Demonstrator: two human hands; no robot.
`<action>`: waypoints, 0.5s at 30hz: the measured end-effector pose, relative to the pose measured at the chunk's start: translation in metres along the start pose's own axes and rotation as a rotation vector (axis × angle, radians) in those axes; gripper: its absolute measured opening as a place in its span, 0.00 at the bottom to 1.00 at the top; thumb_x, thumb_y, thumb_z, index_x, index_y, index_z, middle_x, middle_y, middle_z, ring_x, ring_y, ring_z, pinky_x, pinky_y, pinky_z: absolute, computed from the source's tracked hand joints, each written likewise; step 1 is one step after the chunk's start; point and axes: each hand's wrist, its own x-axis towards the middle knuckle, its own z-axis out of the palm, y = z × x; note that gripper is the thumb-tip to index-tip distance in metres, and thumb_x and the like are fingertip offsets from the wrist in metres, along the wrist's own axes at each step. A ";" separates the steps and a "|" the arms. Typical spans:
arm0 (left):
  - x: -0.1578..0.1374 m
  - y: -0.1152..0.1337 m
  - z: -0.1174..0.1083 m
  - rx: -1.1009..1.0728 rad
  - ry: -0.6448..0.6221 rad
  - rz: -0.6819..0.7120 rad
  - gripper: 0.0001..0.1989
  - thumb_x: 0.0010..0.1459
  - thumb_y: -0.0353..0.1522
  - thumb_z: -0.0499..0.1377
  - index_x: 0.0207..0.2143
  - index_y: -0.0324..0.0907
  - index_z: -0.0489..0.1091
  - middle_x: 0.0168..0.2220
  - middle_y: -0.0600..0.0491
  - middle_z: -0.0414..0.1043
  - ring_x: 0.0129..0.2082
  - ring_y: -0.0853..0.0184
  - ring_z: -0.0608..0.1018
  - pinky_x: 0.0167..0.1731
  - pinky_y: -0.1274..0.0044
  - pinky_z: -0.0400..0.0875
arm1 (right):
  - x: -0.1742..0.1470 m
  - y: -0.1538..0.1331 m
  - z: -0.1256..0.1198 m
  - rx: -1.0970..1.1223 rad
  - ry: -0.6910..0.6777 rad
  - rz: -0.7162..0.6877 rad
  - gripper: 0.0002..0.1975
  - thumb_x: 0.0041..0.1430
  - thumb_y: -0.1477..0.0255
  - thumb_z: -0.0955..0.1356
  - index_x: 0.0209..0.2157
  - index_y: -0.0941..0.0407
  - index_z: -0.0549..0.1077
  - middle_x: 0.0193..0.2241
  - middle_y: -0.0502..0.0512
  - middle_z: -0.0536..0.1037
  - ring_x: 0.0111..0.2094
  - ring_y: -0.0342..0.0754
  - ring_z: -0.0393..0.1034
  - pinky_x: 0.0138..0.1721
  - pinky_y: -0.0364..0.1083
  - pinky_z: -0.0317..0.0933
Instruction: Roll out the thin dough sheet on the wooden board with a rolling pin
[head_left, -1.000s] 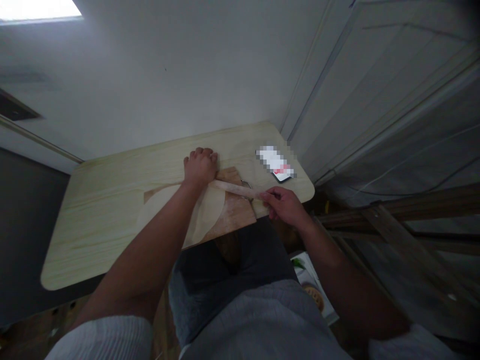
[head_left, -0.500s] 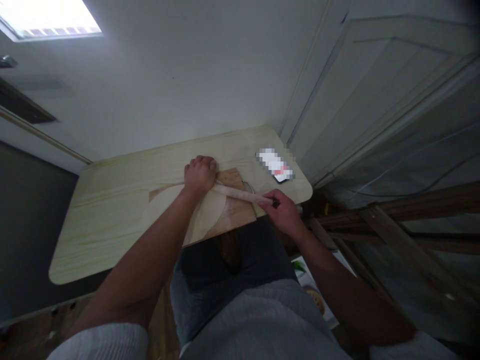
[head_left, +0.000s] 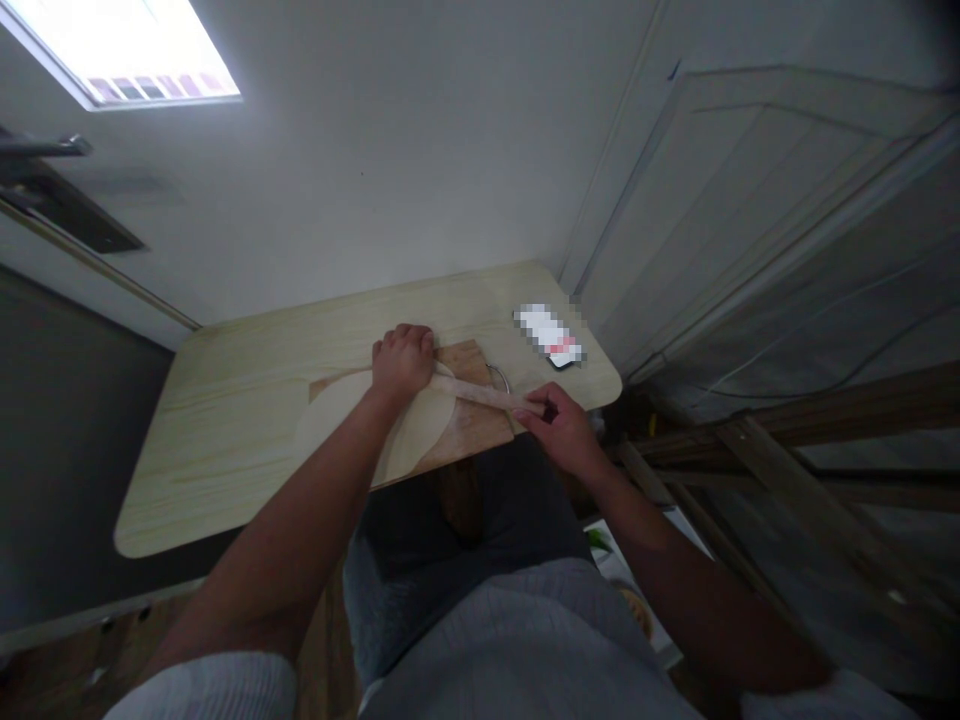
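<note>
A thin pale wooden rolling pin (head_left: 480, 393) lies across a flat round sheet of dough (head_left: 420, 425). The dough is spread over a wooden cutting board (head_left: 480, 425) with a metal handle and hangs past its left edge. My left hand (head_left: 403, 360) is closed over the pin's left end, fingers curled down at the far side of the board. At the other end, beyond the board's right edge, my right hand (head_left: 551, 420) grips the pin between thumb and fingers. My left forearm hides part of the dough.
The board rests on a light wood-grain table (head_left: 225, 400) against a white door. A phone (head_left: 549, 335) with a lit screen lies at the table's right. Below on the right are a wooden frame (head_left: 795, 480) and a white surface with a round brown item (head_left: 636, 608).
The camera view has tilted slightly, bringing more of the door handle into sight. Both hands keep their hold on the pin, with hardly any shift against the board.
</note>
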 end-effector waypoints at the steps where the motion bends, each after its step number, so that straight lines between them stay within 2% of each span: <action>1: -0.001 0.000 -0.001 0.000 -0.002 -0.003 0.26 0.70 0.40 0.37 0.54 0.46 0.71 0.56 0.46 0.71 0.55 0.55 0.71 0.54 0.63 0.63 | -0.001 -0.002 0.000 -0.005 0.001 0.001 0.15 0.54 0.58 0.72 0.37 0.53 0.72 0.31 0.49 0.77 0.30 0.47 0.70 0.34 0.46 0.64; 7: -0.009 -0.003 0.000 0.024 -0.001 0.000 0.25 0.70 0.40 0.38 0.56 0.46 0.70 0.57 0.46 0.71 0.55 0.54 0.71 0.54 0.62 0.63 | -0.009 -0.013 0.000 -0.043 0.017 -0.020 0.13 0.55 0.60 0.72 0.37 0.53 0.73 0.28 0.49 0.76 0.28 0.47 0.67 0.31 0.44 0.61; 15: -0.029 -0.009 -0.001 0.005 0.004 -0.024 0.25 0.70 0.40 0.38 0.58 0.47 0.68 0.60 0.46 0.69 0.59 0.53 0.69 0.58 0.56 0.60 | -0.029 -0.020 0.005 -0.165 0.085 -0.208 0.08 0.60 0.64 0.70 0.36 0.53 0.75 0.36 0.55 0.76 0.34 0.49 0.69 0.38 0.47 0.64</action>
